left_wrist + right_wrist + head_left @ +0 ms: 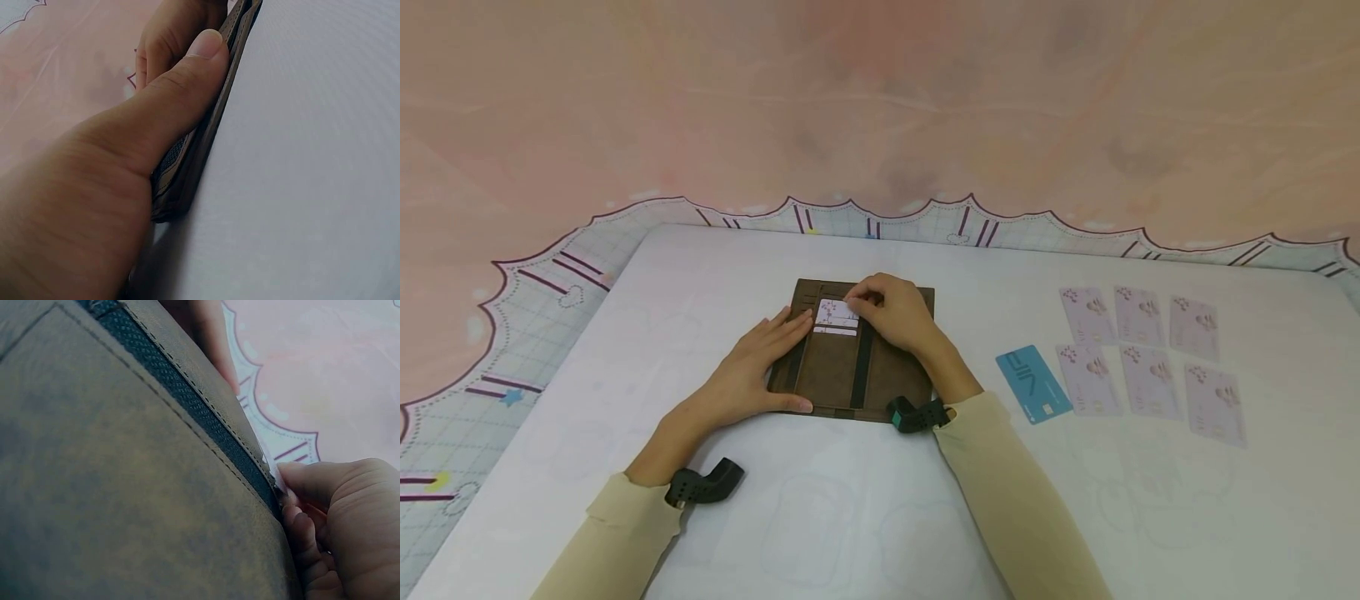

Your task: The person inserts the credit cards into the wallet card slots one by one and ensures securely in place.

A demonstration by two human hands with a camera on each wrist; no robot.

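Observation:
A brown wallet with dark elastic strips lies open and flat on the white table. Several white printed cards sit in its left half, overlapping; the uppermost card stands partly out of a slot. My right hand pinches that card's upper right corner between thumb and fingers, as the right wrist view also shows at the card edge. My left hand rests on the wallet's left side, fingers straight. In the left wrist view its thumb presses the wallet's near edge.
Right of the wallet lies a blue card, tilted. Beside it, several pale printed cards are laid out in two rows. A patterned cloth border runs along the far and left table edges. A black wrist camera sits on each wrist.

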